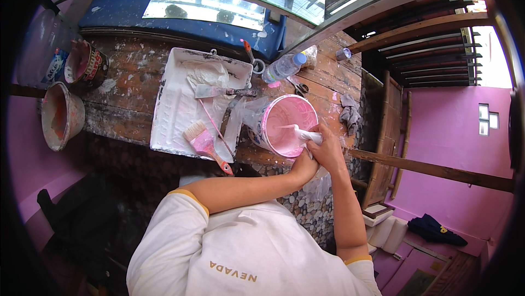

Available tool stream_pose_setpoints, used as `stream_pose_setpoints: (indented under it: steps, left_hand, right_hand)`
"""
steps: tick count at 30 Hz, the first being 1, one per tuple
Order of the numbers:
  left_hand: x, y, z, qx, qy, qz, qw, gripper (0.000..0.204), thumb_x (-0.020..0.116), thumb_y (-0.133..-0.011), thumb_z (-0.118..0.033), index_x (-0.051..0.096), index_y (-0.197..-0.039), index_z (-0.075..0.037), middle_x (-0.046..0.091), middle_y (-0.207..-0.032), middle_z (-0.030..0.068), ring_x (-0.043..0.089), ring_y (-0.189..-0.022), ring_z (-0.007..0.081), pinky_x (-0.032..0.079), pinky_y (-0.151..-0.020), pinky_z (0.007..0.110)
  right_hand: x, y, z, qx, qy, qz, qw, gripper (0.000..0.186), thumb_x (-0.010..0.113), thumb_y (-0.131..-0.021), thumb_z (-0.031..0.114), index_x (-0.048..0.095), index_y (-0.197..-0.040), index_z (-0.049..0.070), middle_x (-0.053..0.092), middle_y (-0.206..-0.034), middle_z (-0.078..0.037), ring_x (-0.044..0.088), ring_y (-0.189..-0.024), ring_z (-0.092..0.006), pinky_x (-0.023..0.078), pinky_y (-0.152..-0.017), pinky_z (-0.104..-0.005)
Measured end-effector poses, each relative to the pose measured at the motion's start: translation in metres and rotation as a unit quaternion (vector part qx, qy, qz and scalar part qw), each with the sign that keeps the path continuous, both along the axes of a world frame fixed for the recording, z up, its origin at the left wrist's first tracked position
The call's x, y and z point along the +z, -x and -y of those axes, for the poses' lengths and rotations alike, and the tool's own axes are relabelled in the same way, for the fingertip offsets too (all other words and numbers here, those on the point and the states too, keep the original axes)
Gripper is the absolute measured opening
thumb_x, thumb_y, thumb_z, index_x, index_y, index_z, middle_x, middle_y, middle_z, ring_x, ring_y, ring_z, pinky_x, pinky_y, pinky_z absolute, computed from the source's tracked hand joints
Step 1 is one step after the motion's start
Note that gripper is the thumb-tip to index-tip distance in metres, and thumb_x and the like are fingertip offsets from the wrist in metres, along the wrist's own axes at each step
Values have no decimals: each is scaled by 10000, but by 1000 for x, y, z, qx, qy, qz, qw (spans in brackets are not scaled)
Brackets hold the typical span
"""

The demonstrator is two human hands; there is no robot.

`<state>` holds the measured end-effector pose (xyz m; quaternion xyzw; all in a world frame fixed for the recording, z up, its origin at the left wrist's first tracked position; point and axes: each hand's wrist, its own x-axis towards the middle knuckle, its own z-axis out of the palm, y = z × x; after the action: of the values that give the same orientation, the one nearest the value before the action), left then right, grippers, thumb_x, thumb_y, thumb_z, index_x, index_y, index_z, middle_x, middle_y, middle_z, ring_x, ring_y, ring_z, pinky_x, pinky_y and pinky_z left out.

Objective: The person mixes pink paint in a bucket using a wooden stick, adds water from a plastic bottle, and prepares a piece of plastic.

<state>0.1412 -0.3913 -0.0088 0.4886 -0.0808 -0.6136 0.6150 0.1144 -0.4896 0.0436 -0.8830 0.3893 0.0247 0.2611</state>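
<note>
My right hand (329, 151) is closed around a bunched white plastic bag (308, 136) at the near right rim of a paint bucket (261, 126). The bag's narrow tip points into the bucket, and a pale streak extends from it over the pink paint (281, 138) inside. My left hand (305, 168) is closed just below, against the bag's lower end; my fingers partly hide that end. Clear plastic film (240, 111) hangs at the bucket's left side.
Left of the bucket, a white paint tray (164, 115) holds a wide paintbrush (200, 140), a thin pink stick (210, 118) and a scraper (219, 91). Behind are a clear bottle (284, 68), scissors (298, 86) and a grey rag (350, 114). A stained bowl (68, 115) stands far left.
</note>
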Motion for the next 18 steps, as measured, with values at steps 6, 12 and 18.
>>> stream_pose_setpoints:
  steps: [6, 12, 18]
  left_hand:
    - [-3, 2, 3, 6, -9, -22, 1000, 396, 457, -1063, -119, 430, -1447, -25, 581, -1353, 127, 572, -1217, 174, 489, -986, 335]
    - [-1, 1, 2, 4, -20, -18, 1000, 369, 438, -1067, -119, 453, -1425, -31, 583, -1347, 113, 572, -1209, 168, 489, -986, 336]
    - [-21, 13, 8, 15, -27, -23, 999, 335, 446, -1070, -127, 480, -1392, -42, 598, -1316, 106, 583, -1189, 164, 496, -972, 337]
  right_hand:
    - [-1, 0, 1, -4, -10, 2, 1000, 284, 744, -802, 103, 669, -1061, 13, 730, -929, -207, 727, -879, -341, 553, -802, -410]
    - [0, 0, -1, -25, -22, 10, 999, 253, 725, -794, 77, 681, -1032, 5, 726, -882, -189, 719, -821, -281, 550, -764, -387]
    - [4, -2, -3, -28, -24, 17, 999, 208, 714, -792, 70, 693, -984, -7, 722, -843, -173, 700, -769, -238, 541, -734, -366]
